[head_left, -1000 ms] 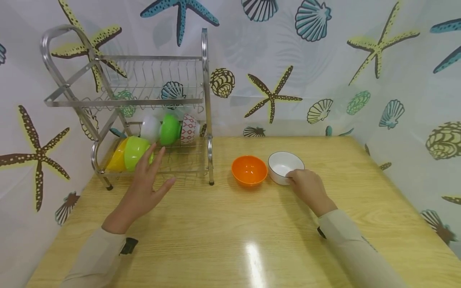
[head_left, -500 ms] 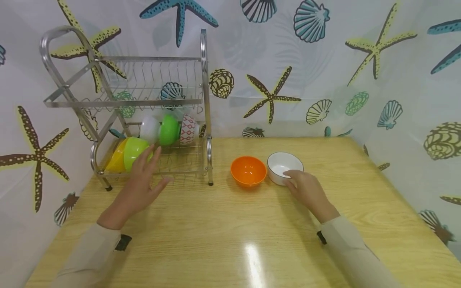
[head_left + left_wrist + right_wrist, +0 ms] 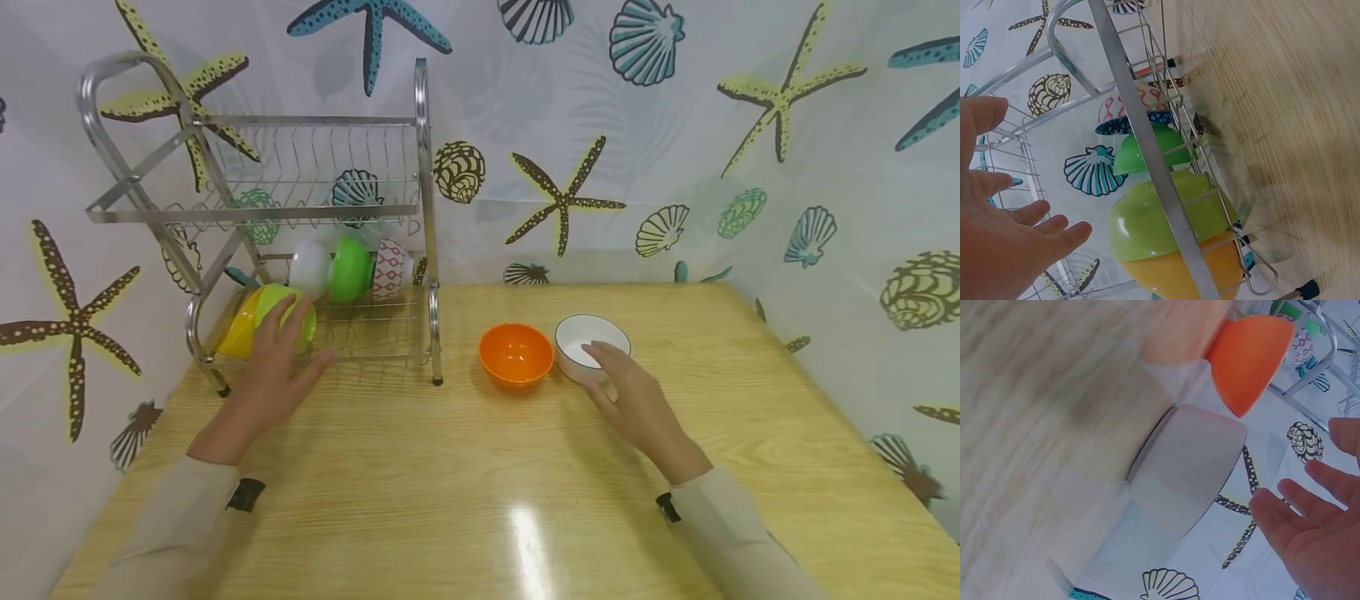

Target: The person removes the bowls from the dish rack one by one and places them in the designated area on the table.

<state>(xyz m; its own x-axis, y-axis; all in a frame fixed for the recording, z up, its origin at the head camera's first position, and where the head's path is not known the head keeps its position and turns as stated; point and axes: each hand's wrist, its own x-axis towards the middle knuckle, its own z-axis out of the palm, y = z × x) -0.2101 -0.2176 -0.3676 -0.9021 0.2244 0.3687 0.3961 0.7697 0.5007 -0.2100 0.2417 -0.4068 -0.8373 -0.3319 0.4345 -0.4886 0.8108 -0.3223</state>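
Observation:
A white bowl with a dark rim (image 3: 573,350) stands upright on the table, beside an orange bowl (image 3: 516,354). My right hand (image 3: 637,408) hovers over the white bowl's near right side, fingers spread and holding nothing; the right wrist view shows a gap between it and the bowl. On the left, my left hand (image 3: 262,383) is in front of the dish rack with its fingers apart and nothing in them. Nearest to it are a lime green bowl (image 3: 1160,215) and a yellow bowl (image 3: 1179,275), tilted together in the rack's lower tier.
The two-tier metal dish rack (image 3: 423,217) stands at the table's back left. Farther back in its lower tier are a white bowl (image 3: 309,268), a green bowl (image 3: 350,271) and a red-patterned bowl (image 3: 390,268). A shell-printed curtain (image 3: 675,125) surrounds the wooden table (image 3: 420,500).
My right hand has let go of the white bowl's rim, and its fingers have spread. The left hand has drawn a little left and down. Both bowls on the table stay put.

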